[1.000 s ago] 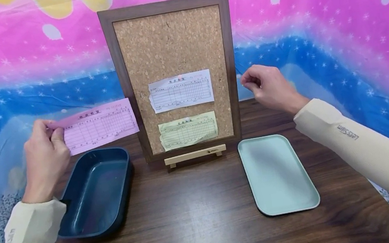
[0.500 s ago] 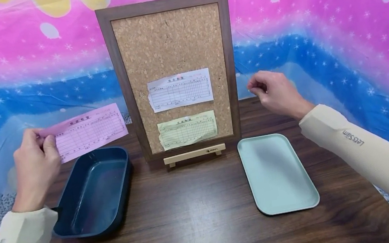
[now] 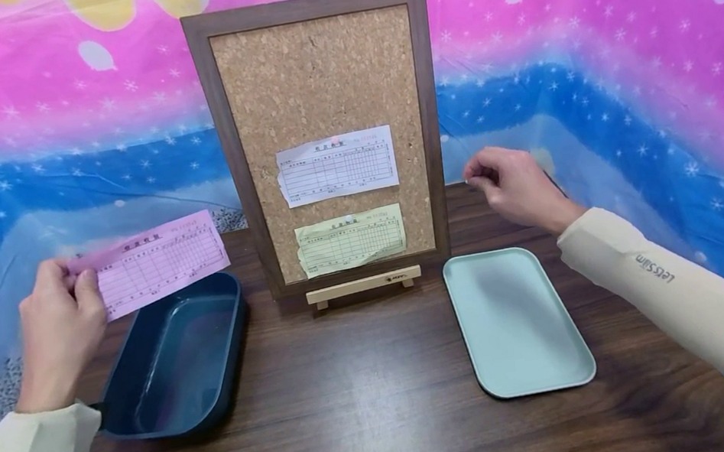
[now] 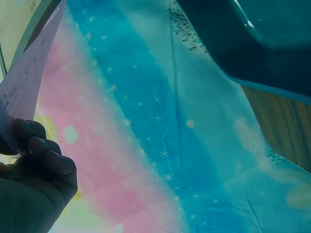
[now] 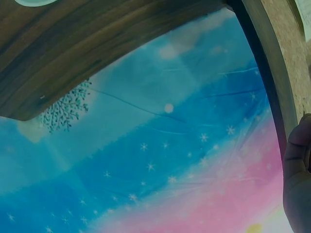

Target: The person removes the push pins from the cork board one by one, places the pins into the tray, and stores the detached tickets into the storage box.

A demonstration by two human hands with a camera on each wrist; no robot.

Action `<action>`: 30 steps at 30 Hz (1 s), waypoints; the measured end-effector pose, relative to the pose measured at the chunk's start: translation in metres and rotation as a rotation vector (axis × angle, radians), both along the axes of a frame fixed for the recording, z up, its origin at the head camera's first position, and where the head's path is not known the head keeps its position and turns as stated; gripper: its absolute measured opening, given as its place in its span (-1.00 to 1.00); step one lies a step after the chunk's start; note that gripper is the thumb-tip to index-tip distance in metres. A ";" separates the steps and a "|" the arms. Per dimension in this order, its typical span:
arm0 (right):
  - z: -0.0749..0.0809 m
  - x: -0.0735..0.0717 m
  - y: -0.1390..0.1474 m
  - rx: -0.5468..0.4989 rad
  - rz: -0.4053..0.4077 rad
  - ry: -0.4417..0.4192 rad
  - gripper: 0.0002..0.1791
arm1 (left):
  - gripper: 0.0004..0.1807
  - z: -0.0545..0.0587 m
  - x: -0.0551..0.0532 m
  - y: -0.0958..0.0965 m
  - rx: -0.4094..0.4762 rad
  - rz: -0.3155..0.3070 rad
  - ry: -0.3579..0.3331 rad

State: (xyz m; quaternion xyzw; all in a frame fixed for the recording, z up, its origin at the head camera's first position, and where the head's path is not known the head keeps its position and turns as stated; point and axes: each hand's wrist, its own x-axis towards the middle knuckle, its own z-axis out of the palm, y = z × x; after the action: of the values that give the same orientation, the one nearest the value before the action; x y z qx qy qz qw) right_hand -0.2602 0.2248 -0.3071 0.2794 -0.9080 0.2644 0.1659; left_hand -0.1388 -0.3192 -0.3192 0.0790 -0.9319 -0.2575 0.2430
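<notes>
The left hand (image 3: 63,322) pinches the pink slip (image 3: 159,262) at one end, left of the corkboard (image 3: 314,82), presumably leaving its print uncovered. Right of the corkboard, the right hand (image 3: 520,188) curls its fingers (image 3: 481,160); I cannot tell whether they hold anything.

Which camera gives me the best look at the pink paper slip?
The head view: there the pink paper slip turns its printed side to the camera, with one end in the left hand. The left wrist view shows it steeply slanted; the right wrist view misses it.
</notes>
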 end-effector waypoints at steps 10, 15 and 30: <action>-0.017 0.005 0.006 -0.006 0.006 -0.026 -0.84 | -0.68 -0.012 0.009 -0.007 -0.011 -0.009 -0.008; -0.026 0.008 0.008 -0.011 0.005 -0.051 -0.83 | -0.68 -0.020 0.014 -0.011 -0.004 -0.026 -0.034; -0.049 0.011 0.009 0.017 -0.009 -0.153 -0.83 | -0.62 -0.036 0.021 -0.014 0.018 -0.064 -0.177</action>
State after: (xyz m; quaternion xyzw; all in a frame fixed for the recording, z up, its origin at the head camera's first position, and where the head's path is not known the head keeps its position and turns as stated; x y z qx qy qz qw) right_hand -0.2488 0.2338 -0.3562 0.2558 -0.9215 0.2764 0.0949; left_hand -0.1176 -0.3333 -0.3549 0.0739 -0.9494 -0.2657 0.1506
